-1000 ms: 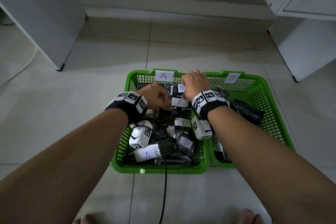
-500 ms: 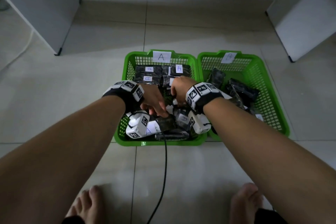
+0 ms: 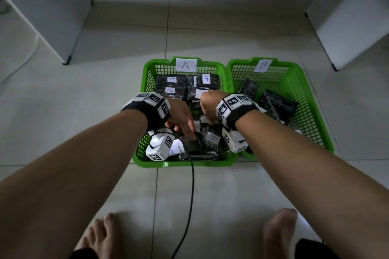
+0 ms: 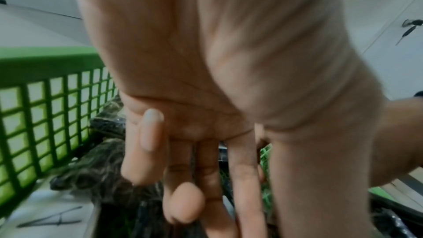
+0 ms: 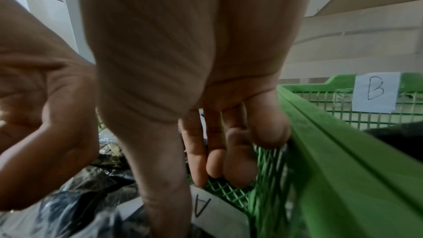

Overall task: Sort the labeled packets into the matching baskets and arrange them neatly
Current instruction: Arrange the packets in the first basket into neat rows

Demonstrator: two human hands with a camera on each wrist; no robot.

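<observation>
In the basket [image 3: 147,82] tagged "A", both hands' grip unclear; neighbouring basket [image 3: 305,82] tagged "B".

Basket A [image 3: 147,82] left of basket B [image 3: 311,99], touching

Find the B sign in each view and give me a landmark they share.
Head: B sign on the far rim of the right basket, upper right of centre.
Left wrist: not in view.
Right wrist: B sign at the right edge, on that basket's far wall.
Shared landmark: the green mesh of the A basket, seen in all three views.
</observation>
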